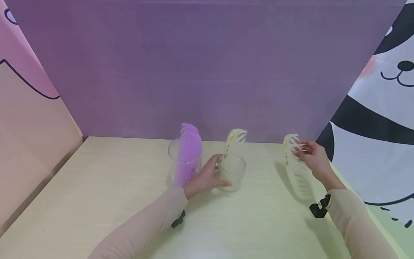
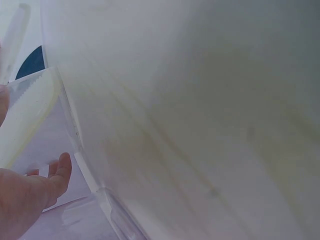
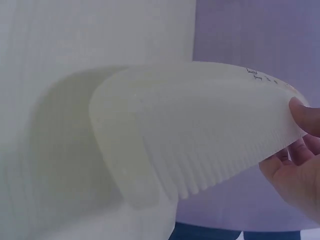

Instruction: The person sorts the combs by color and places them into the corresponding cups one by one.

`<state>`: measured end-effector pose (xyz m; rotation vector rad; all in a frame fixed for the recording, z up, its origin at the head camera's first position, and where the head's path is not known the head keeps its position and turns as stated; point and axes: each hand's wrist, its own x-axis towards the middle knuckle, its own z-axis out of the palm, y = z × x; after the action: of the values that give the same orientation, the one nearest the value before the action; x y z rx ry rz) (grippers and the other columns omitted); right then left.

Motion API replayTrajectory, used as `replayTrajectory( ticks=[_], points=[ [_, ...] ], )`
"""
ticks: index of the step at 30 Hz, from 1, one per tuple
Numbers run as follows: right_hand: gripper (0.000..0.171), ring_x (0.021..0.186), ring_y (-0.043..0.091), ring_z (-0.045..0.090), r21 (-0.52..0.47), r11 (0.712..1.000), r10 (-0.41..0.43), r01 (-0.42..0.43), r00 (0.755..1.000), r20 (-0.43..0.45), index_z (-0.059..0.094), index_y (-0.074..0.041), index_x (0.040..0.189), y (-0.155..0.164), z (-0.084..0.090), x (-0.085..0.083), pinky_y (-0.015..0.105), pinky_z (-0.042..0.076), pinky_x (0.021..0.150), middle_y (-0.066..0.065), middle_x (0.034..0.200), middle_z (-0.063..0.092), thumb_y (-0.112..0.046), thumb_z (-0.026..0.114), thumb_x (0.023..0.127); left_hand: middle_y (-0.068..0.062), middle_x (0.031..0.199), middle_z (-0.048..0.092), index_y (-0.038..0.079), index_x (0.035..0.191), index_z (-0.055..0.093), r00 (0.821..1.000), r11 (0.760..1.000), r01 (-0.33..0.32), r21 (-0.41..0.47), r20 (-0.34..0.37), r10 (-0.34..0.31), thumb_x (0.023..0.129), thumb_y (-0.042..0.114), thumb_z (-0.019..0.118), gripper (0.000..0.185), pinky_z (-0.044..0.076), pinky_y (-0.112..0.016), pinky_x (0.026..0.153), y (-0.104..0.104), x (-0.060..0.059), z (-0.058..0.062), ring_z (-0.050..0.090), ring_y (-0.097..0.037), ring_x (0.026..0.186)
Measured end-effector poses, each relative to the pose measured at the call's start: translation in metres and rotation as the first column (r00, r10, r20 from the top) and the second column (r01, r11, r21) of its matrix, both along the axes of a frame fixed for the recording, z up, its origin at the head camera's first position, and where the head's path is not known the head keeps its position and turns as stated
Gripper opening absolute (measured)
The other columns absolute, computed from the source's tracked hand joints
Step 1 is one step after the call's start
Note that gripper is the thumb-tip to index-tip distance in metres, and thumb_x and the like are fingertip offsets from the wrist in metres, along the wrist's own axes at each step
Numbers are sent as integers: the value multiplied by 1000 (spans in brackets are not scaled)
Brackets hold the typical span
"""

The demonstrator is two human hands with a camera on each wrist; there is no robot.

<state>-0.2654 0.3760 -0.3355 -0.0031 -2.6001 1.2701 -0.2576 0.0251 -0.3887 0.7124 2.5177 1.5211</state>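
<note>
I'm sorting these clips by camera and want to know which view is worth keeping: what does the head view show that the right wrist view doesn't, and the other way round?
Only the head view shows the left hand holding a clear cup with a cream comb standing in it, a second clear cup holding a purple comb, and the pale table.

Only the right wrist view shows the teeth of the held comb up close.

Both show the right hand pinching a cream comb at one end, and the purple backdrop.
</note>
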Motion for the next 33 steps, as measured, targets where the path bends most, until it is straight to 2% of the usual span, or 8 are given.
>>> replayTrajectory(
  ticks=[6, 10, 14, 17, 23, 28, 30, 33],
  points=[
    [51, 81, -9, 50, -69, 998, -2, 0, 1000, -25, 38, 4, 130, -20, 15, -3, 7, 48, 68, -14, 98, 54, -19, 59, 89, -5, 141, 36, 16, 141, 24, 1000, 1000, -10, -10, 10, 10, 65, 25, 82, 95, 42, -39, 101, 0, 0, 0, 44, -26, 124],
    [49, 86, -6, 51, -176, 984, -1, -6, 999, -39, 40, 1, 128, -35, 27, -3, 9, 50, 69, -12, 101, 55, -17, 60, 88, -4, 140, 36, 16, 141, 24, 1000, 1000, -9, -6, 17, 9, 66, 25, 82, 95, 41, -38, 102, 1, 0, 0, 44, -26, 124],
    [40, 92, 3, 52, -331, 943, 15, -30, 999, -48, 46, -9, 121, -50, 41, -2, 9, 50, 69, -12, 103, 55, -14, 64, 85, -5, 140, 37, 15, 140, 25, 1000, 1000, -3, 3, 5, 3, 66, 24, 81, 94, 41, -38, 102, 1, 0, 0, 44, -26, 124],
    [40, 100, 11, 50, -440, 896, 45, -66, 997, -56, 49, -12, 116, -60, 51, -1, 9, 49, 69, -7, 109, 56, -14, 68, 81, -4, 139, 37, 15, 140, 25, 1000, 1000, 2, 9, -6, -2, 66, 24, 81, 94, 41, -38, 102, 1, 0, 0, 43, -25, 124],
    [41, 108, 15, 48, -479, 872, 77, -99, 995, -67, 50, -15, 116, -79, 70, 3, 25, 46, 89, -3, 118, 54, -20, 69, 80, -4, 140, 37, 16, 140, 25, 1000, 1000, 5, 15, 4, -5, 66, 25, 81, 93, 42, -39, 101, 1, 0, -1, 43, -25, 124],
    [42, 108, 16, 48, -531, 834, 112, -147, 989, -99, 49, -13, 115, -92, 83, 7, 24, 46, 88, -2, 119, 53, -19, 70, 79, -5, 139, 37, 15, 140, 24, 1000, 1000, 6, 11, 0, -6, 66, 27, 81, 94, 42, -38, 101, 1, -1, -2, 45, -26, 123],
    [43, 110, 18, 47, -558, 813, 126, -166, 986, -108, 49, -13, 116, -97, 89, 9, 29, 43, 94, 0, 120, 53, -19, 70, 79, -6, 139, 37, 15, 140, 24, 1000, 1000, 4, 6, -3, -4, 66, 27, 81, 94, 42, -38, 101, 1, -1, -2, 45, -27, 122],
    [46, 114, 21, 43, -591, 785, 148, -186, 982, -114, 48, -13, 120, -104, 96, 12, 46, 30, 105, 2, 124, 50, -19, 70, 79, -6, 139, 37, 15, 140, 24, 1000, 1000, 2, -1, -5, -2, 67, 26, 81, 94, 42, -38, 101, 1, -1, -1, 45, -27, 122]
  ],
)
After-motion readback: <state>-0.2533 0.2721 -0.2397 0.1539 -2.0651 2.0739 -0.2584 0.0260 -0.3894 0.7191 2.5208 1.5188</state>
